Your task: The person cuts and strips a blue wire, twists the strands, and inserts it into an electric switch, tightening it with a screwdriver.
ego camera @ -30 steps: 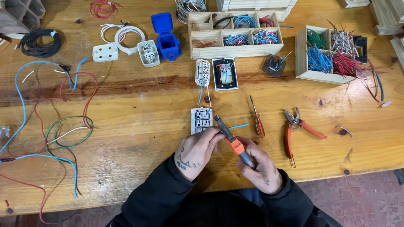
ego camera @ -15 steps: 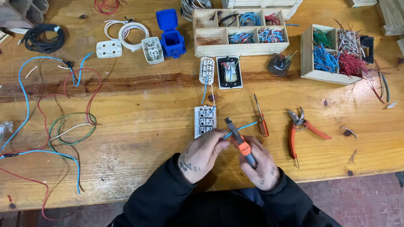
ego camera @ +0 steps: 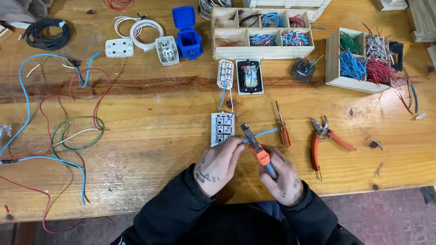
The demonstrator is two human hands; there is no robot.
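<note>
I am pinching the thin, springy blue wire (ego camera: 262, 133) in my left hand (ego camera: 217, 164) just above the surface, probably clamping it in the pliers (ego camera: 257, 150) my right hand (ego camera: 282, 178) is squeezing.

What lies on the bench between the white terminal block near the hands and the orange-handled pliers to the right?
In the head view, between the white terminal block and the orange-handled pliers lie a red-handled screwdriver and the free end of the light-blue wire.
</note>
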